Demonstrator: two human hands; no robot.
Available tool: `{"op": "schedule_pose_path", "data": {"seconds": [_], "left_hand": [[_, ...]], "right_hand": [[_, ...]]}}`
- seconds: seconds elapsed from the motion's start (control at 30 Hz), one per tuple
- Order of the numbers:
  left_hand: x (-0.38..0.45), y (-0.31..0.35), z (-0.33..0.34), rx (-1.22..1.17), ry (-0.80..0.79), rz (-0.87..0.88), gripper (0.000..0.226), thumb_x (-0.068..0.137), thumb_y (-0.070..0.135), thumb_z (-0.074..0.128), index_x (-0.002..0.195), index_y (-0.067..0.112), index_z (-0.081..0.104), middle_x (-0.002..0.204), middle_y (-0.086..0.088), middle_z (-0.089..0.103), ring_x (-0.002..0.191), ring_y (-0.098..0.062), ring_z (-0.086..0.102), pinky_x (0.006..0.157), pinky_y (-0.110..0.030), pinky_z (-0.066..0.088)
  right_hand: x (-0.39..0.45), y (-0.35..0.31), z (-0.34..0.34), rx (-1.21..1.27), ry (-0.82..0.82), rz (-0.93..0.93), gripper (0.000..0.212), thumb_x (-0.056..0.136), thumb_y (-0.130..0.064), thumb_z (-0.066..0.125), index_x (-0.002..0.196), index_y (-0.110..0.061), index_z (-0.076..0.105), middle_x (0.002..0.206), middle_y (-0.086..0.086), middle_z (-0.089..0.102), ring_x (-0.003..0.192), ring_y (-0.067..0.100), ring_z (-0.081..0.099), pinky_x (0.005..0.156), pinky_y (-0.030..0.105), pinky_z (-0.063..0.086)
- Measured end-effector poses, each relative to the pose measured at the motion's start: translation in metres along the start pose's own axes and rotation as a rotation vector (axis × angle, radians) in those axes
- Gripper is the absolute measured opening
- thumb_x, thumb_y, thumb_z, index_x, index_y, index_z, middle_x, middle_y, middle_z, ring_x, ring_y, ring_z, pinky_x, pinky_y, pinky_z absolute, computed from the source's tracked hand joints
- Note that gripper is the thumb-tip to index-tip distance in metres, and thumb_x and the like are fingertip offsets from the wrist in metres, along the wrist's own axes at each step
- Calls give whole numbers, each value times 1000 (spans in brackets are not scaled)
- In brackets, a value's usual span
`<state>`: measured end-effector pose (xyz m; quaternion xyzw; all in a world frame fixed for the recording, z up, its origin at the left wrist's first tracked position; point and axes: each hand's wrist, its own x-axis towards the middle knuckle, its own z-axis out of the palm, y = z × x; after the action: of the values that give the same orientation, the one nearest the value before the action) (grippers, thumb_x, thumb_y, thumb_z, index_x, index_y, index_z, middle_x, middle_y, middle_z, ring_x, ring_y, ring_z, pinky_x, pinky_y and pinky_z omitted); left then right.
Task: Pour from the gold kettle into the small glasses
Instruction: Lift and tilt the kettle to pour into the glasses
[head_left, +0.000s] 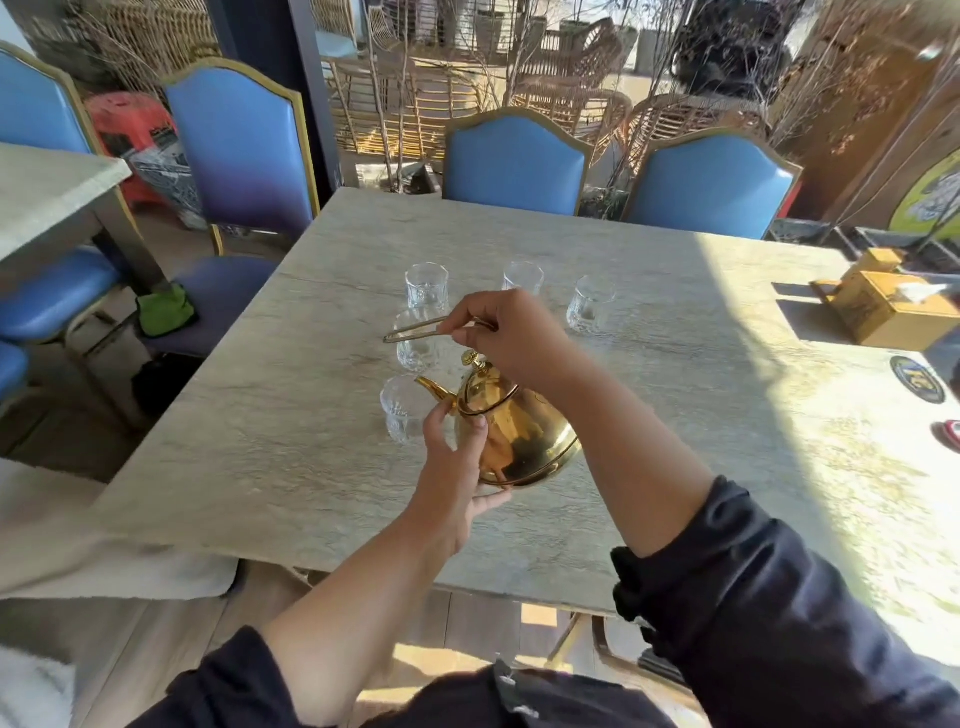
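The left hand (457, 467) is cupping the base and near flank of the gold kettle (514, 431), fingers wrapped against its body; the right hand (511, 338) is pinching the raised bail handle (421, 331) closed between fingertips. The kettle is tilting, its spout (435, 389) reaching over the nearest small glass (402, 410), close beside the rim. A thin fingertip hold is risking a swing or over-tilt, likely sending liquid past the narrow mouth; the spout could also be nudging this glass toward the table's left edge (208, 364), which lies near. Just beyond, a second glass (413, 340) is crowding the spout's path. Three farther glasses (427, 286) (522, 276) (589, 304) are standing apart, with open tabletop (649, 415) to the right.
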<state>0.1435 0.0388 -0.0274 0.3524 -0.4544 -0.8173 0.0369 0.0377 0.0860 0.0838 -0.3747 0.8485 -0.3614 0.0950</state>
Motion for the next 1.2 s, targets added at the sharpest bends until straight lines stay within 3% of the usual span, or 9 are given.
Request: {"op": "schedule_pose_path", "data": {"seconds": [0.23, 0.47, 0.6, 0.77, 0.83, 1.07, 1.2], "left_hand": [[-14, 7, -12, -75, -90, -74, 37, 97, 32, 58, 128, 43, 43, 148, -16, 45, 123, -52, 53, 93, -62, 51], [-21, 7, -12, -100, -97, -123, 40, 96, 30, 60, 130, 41, 44, 150, -20, 42, 125, -56, 49, 92, -62, 51], [-22, 7, -15, -99, -97, -122, 35, 96, 29, 60, 125, 40, 46, 147, -19, 45, 124, -55, 50, 92, -63, 51], [-26, 9, -15, -108, -100, -133, 36, 96, 29, 61, 127, 39, 46, 143, -19, 49, 121, -54, 54, 92, -64, 51], [-27, 10, -14, -103, -95, -130, 33, 96, 29, 60, 125, 39, 47, 139, -18, 51, 121, -54, 54, 91, -63, 52], [-31, 9, -13, -81, -93, -138, 24, 96, 28, 59, 115, 40, 49, 132, -19, 52, 121, -52, 55, 92, -62, 52], [-32, 10, -12, -85, -93, -131, 26, 97, 28, 58, 118, 38, 48, 126, -16, 52, 123, -54, 53, 91, -62, 51]], "right_hand": [[1, -26, 9, -88, -32, 25, 14, 91, -11, 64, 99, -15, 75, 56, -20, 43, 42, -2, 40, 38, 5, 33], [2, -37, 14, -145, -47, 53, 15, 90, -10, 64, 99, -15, 75, 68, -18, 51, 62, 0, 47, 48, 7, 32], [3, -40, 17, -160, -55, 69, 16, 90, -9, 63, 99, -15, 75, 67, -20, 49, 57, -3, 44, 49, 7, 33], [3, -43, 19, -169, -59, 93, 16, 91, -9, 63, 99, -14, 75, 84, -6, 59, 64, 8, 51, 53, 20, 42], [4, -44, 19, -163, -63, 94, 17, 90, -6, 62, 99, -12, 74, 86, -4, 61, 66, 12, 53, 52, 18, 42], [3, -44, 18, -187, -72, 85, 17, 91, -5, 61, 101, -10, 74, 84, -7, 57, 53, -2, 43, 45, 7, 34], [2, -44, 17, -191, -67, 88, 18, 91, -4, 61, 100, -10, 74, 67, -17, 49, 51, -1, 43, 38, 5, 35]]}}
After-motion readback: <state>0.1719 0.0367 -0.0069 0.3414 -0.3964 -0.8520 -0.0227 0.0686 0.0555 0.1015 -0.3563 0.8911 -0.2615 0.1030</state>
